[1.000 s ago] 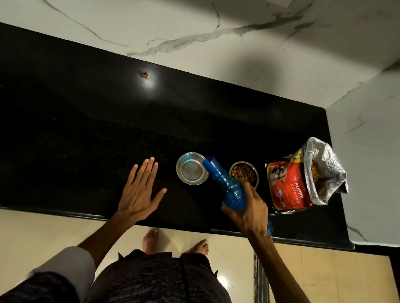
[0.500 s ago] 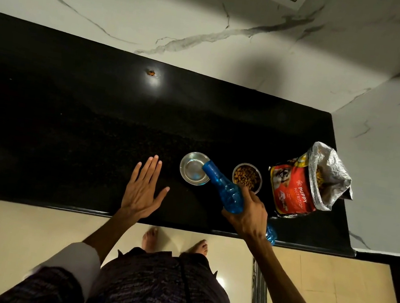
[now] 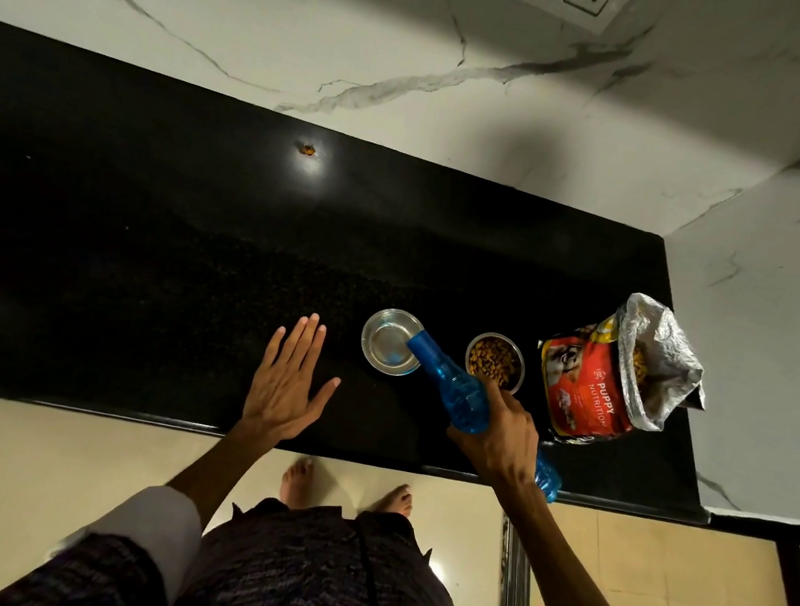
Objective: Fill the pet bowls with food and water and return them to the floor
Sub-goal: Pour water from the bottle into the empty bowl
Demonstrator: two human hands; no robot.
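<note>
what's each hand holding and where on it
The right hand grips the blue bottle around its lower body, neck tipped over the steel bowl. The left hand holds nothing.

Dim overhead light glares off the black counter [image 3: 137, 237]; wide-angle edges bend, focus sharp.

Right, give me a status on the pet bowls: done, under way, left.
Done: the right-side steel bowl holds kibble, beside the open puppy food bag.
Under way: the right hand holds the blue water bottle tipped with its mouth over the left-side steel bowl; how full it is I cannot tell. The left hand rests flat on the black counter.
Left: finish the water and set both bowls on the floor.
</note>
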